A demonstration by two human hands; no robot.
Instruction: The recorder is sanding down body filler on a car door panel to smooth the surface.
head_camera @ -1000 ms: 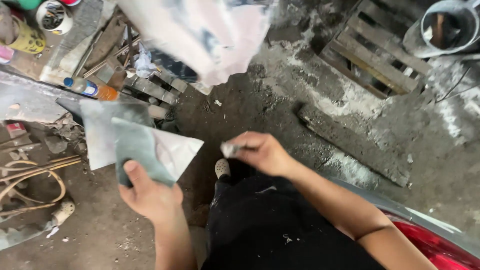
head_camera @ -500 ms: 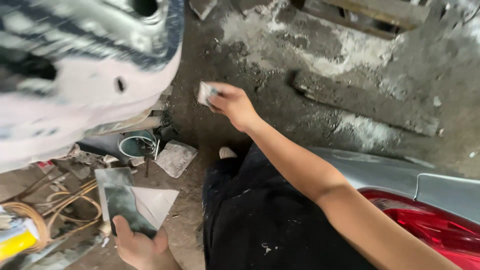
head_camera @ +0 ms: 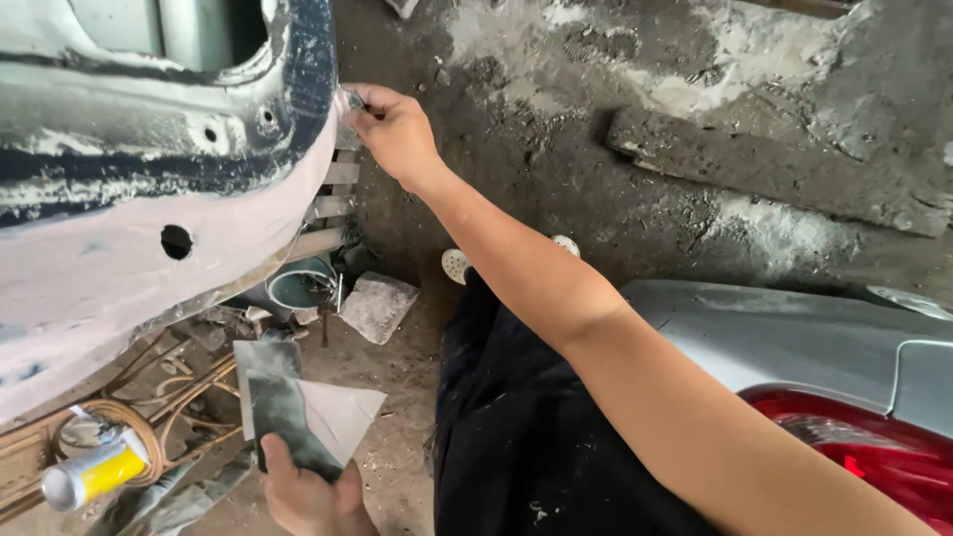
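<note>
My right hand (head_camera: 392, 129) is stretched up and left, pinching a small scraper-like piece (head_camera: 354, 100) against the edge of a large car body panel (head_camera: 149, 199), which is grey-black above and pinkish-white with filler below. My left hand (head_camera: 308, 491) sits low in the view and grips a flat board (head_camera: 283, 412) smeared with dark grey putty, with a white sheet (head_camera: 342, 417) under it. I wear dark trousers (head_camera: 526, 437).
A silver car body with a red tail lamp (head_camera: 854, 447) fills the lower right. A yellow spray can (head_camera: 94, 474), coiled hose (head_camera: 129, 417), a small bucket (head_camera: 298, 288) and a stone block (head_camera: 377, 306) lie on the dirty concrete floor. A long slab (head_camera: 774, 169) lies at the upper right.
The view has swung towards the panel. My right hand rose from mid-air and now touches the panel's edge. My left hand stays low with the putty board.
</note>
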